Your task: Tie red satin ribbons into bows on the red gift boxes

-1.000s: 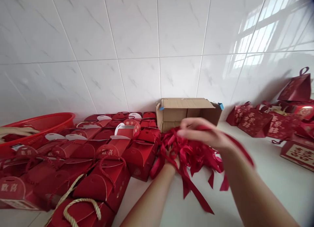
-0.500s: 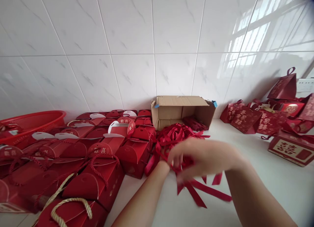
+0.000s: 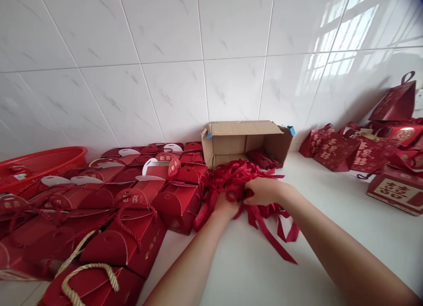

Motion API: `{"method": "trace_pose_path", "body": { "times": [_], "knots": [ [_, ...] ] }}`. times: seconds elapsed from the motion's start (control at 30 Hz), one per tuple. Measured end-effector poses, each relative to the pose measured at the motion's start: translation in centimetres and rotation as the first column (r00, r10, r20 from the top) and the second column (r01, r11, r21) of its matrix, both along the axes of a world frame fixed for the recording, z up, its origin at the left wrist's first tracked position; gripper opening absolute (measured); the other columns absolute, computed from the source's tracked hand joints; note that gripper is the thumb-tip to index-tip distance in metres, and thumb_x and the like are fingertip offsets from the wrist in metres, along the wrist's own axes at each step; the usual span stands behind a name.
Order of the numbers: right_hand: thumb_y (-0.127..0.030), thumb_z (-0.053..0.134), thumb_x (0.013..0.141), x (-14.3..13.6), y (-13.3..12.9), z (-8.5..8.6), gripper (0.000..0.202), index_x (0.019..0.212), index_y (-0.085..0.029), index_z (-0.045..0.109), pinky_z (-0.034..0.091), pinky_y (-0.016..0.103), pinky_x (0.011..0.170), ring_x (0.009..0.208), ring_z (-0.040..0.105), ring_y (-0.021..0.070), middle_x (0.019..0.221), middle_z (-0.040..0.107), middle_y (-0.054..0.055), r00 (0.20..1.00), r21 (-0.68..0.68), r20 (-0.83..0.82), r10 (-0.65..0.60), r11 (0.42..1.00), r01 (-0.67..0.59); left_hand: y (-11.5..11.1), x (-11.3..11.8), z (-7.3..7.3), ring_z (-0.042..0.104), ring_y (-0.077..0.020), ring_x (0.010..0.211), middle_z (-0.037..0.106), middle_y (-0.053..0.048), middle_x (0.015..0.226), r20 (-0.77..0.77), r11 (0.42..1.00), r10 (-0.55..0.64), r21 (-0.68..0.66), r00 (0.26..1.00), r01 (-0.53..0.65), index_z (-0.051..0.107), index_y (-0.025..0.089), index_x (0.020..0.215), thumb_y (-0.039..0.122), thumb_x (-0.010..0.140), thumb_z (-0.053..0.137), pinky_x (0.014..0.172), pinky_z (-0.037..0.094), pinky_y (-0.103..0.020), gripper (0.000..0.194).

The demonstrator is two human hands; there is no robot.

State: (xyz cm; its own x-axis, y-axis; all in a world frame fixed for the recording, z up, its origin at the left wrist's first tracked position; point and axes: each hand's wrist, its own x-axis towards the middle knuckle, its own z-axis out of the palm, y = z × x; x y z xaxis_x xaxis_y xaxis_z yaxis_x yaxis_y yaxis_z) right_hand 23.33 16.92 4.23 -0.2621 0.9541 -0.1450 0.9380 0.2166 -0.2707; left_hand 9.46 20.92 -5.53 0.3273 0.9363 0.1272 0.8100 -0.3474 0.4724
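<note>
A tangled heap of shiny red ribbons (image 3: 243,170) lies on the white tabletop (image 3: 254,270), with loose ends trailing toward me. My left hand (image 3: 227,204) reaches into its near left side; ribbon covers the fingers, so their grip is hidden. Close beside it, my right hand (image 3: 264,190) is closed, its fingers curled into the ribbon on the heap's right side. Behind the heap, a cardboard box (image 3: 244,128) lies on its side, opening toward me, with dark red folded pieces (image 3: 262,158) inside.
Rows of red gift boxes (image 3: 180,204) with rope handles fill the left side, close to my left forearm. A red plastic basket (image 3: 62,158) stands behind them. Red gift bags and boxes (image 3: 337,152) are piled at the right. A tiled wall (image 3: 172,99) closes off the back.
My right hand has dropped from above the ribbons, where it was blurred, and has closed on them. The trailing ends have shifted. The view has tilted slightly.
</note>
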Motion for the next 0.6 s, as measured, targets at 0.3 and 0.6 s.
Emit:
{"method": "trace_pose_path", "body": {
  "times": [0.3,0.6],
  "knots": [
    [-0.02,0.064,0.075,2.0,3.6,-3.9,0.018,0.092,-0.017,0.068,0.047,0.029,0.074,0.085,0.064,0.023,0.093,0.068,0.009,0.98,0.226,-0.198,-0.026,0.971,0.072,-1.4,0.2,1.7,0.054,-0.0293,0.112,0.058,-0.013,0.116,0.087,0.977,0.119,0.165,0.989,-0.132,0.044,0.022,0.121,0.032,0.074,0.056,0.09,0.046,-0.039,0.049],
    [-0.03,0.068,0.071,7.6,0.7,2.5,0.043,0.114,-0.032,0.067,0.051,0.034,0.078,0.096,0.064,0.0272,0.11,0.069,0.003,0.973,0.134,-0.228,-0.03,0.989,0.062,-2.7,-1.6,10.9,0.065,-0.0248,0.068,0.067,-0.004,0.072,0.052,0.981,0.194,-0.032,0.98,-0.193,0.058,0.024,0.074,0.034,0.079,0.046,0.061,0.049,-0.035,0.016]
  ]
}}
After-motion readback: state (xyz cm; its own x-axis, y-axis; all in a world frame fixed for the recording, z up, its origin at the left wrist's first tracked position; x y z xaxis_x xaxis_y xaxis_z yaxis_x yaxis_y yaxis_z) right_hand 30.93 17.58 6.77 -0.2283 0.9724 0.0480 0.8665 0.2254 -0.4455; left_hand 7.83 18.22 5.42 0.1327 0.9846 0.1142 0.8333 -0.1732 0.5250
